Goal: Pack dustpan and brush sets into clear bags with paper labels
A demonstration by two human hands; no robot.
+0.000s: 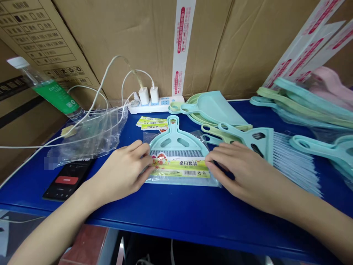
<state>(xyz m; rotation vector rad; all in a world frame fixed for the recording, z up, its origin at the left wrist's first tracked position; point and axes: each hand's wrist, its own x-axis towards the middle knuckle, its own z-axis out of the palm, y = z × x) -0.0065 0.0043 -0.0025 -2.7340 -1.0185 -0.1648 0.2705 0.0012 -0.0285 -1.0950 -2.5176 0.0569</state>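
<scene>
A light-blue dustpan and brush set (176, 136) lies flat in a clear plastic bag, its handle pointing away from me. Across the grey-blue bristles runs a green-and-yellow label card (180, 167). My left hand (129, 167) is closed at the left side of the bag, thumb and fingers pinching its edge by the card. On the opposite side, my right hand (234, 167) grips the right edge with bent fingers. Just beyond the right hand rests a loose light-blue brush (259, 143) with its bristles to the right.
Behind are stacked dustpans (217, 106), label cards (153, 123) and a power strip (157, 105) with chargers. Bagged sets (309, 99) are piled right. On the left are a phone (67, 180), an empty plastic bag (91, 136), cables and a tilted bottle (52, 92).
</scene>
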